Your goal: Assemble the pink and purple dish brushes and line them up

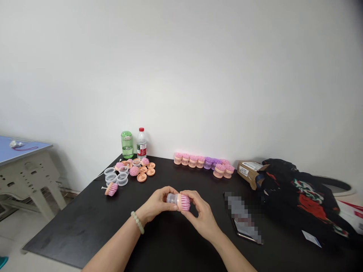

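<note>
Between my two hands a small scrub brush is held on its side above the black table. My left hand (159,204) grips its clear plastic cup (172,199), and my right hand (200,213) has its fingers round the pink-bristled brush head (184,203). The cup and the head meet at a peach ring. To the left lie clear cups (122,178), peach round caps (141,177) and loose pink brush heads (134,171). One pink brush head with a white stem (112,189) rests on its side nearer to me.
Whole brushes with pink and purple bristles (208,163) stand in a row by the wall. A green bottle (127,144) and a water bottle (141,143) stand at the back left. A phone (243,226), a cardboard box (248,173) and a black bag (297,200) lie at right.
</note>
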Motion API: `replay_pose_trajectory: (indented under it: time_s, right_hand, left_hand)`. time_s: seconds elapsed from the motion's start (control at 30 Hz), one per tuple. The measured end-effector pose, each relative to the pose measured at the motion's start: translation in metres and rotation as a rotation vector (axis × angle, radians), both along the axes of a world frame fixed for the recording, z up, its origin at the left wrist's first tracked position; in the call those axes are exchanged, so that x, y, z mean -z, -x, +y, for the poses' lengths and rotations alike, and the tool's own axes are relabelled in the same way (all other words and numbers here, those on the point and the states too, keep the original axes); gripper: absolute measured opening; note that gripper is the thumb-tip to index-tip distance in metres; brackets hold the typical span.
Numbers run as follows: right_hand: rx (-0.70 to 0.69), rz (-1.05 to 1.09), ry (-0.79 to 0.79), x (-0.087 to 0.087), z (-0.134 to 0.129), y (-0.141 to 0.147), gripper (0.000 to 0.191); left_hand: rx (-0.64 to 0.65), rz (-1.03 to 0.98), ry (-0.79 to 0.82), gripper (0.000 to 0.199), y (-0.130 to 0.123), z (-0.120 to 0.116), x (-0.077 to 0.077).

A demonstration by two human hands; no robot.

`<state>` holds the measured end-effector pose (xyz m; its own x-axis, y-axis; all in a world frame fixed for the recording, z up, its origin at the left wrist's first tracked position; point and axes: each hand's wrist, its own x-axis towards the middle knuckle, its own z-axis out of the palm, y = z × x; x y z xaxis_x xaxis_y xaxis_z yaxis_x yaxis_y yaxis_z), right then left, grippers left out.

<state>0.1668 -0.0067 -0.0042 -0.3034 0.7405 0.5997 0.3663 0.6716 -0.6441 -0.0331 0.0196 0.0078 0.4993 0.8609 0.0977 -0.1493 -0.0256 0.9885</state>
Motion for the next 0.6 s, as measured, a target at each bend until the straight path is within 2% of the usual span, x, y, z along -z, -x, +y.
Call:
replay_pose_trajectory:
  time_s: [0.27,0.43,0.5,0.6]
  right_hand:
    - [-0.136,-0.095,-0.110,-0.001,0.000,-0.007,0.043]
    - [-0.192,-0.139,-0.200,-0.001,-0.003,-0.006,0.049]
    - [-0.151,-0.143,-0.199,0.002,-0.003,-0.004,0.045]
    - [0.023,-0.080,-0.076,0.009,-0.002,-0.002,0.044]
  left_hand:
    - [0.075,0.052,0.231,0.048,-0.005,-0.001,0.003]
    - [0.078,0.013,0.280,0.051,-0.012,-0.003,0.008]
    - [0.055,-0.012,0.272,0.050,-0.014,-0.005,0.008]
    - [0.022,-0.054,0.239,0.046,-0.014,-0.007,0.005]
